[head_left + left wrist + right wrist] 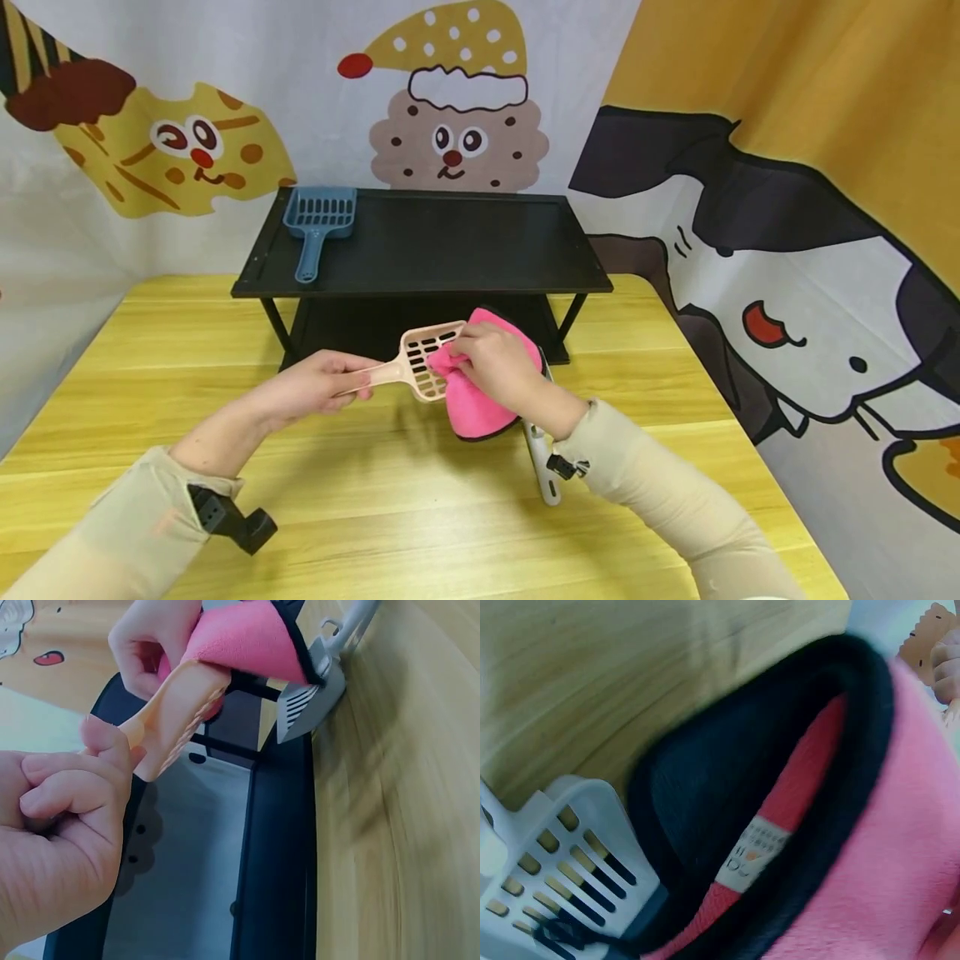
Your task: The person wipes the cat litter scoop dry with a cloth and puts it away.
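My left hand (322, 385) pinches the handle of a peach litter scoop (390, 372), whose slotted head points right over the table. In my right hand (498, 367) is a pink cloth (480, 417) with black edging; a bunched part of it lies against the slots of the scoop. Seen from the left wrist, the cloth (244, 637) covers the scoop's far end. The right wrist view shows the cloth's dark underside and a white label (751, 853) sewn on it. Beneath the right hand a light grey litter scoop (543, 471) is partly hidden by cloth and wrist.
A black two-tier rack (465, 242) stands at the back of the wooden table (375, 517). On its top left lies a blue litter scoop (311, 254). The hands work just in front of the rack. A curtain with cartoon prints (457, 142) hangs behind.
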Motion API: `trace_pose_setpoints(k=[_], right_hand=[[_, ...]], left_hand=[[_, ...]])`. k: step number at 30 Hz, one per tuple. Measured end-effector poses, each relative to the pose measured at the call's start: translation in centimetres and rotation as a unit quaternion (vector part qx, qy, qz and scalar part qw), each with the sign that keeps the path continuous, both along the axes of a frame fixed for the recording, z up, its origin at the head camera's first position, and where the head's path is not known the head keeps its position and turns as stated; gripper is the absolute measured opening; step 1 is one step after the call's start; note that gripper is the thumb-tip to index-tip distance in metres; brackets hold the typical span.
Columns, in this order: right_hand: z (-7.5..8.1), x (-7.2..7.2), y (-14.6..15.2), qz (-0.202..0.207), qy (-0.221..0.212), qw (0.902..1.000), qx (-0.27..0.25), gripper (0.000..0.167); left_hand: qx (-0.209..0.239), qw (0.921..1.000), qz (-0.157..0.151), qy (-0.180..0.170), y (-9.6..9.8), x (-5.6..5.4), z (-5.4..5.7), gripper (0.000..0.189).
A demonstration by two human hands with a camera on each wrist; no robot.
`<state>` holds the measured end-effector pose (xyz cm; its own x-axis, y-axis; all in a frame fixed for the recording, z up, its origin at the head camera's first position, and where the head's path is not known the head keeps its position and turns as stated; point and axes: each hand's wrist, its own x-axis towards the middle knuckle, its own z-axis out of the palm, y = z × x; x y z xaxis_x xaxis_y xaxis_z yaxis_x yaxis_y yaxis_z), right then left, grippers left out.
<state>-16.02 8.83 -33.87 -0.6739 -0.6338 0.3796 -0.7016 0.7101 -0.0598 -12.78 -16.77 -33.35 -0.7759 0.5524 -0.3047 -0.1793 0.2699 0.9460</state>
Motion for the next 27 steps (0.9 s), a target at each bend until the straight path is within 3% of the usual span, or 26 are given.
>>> trace_pose_setpoints(k=[5,13,17,20,22,27], right_hand=[[0.8,-0.4,0.5,0.007,0.016,0.9997,-0.015,0.006],[2.6,-1.1,2.1,-0.033,0.009,0.9976,-0.06,0.01],[3.8,-1.1,1.7,-0.008,0.0,0.9919,-0.126,0.012],[3.8,-0.9,0.7,0.025,-0.018,0.9873,-0.156,0.016],[3.3,-0.7,0.0,0.035,-0.041,0.9888,-0.139,0.021],[1.9,-0.5,-1.0,-0.004,-0.116,0.9923,-0.041,0.034]], left_hand=[[0.013,0.9999,-0.002,0.001,-0.6,0.0,0.2,0.042],[-0.002,0.9998,-0.01,-0.016,-1.9,-0.2,0.2,0.041],[-0.01,0.9989,-0.032,-0.032,-1.8,-0.5,-0.3,0.038],[-0.019,0.9985,-0.042,-0.029,-1.1,-0.7,-0.6,0.037],[-0.022,0.9985,-0.047,-0.018,-0.5,-0.7,-0.5,0.036],[-0.025,0.998,-0.055,0.018,0.0,-0.4,-0.3,0.036]])
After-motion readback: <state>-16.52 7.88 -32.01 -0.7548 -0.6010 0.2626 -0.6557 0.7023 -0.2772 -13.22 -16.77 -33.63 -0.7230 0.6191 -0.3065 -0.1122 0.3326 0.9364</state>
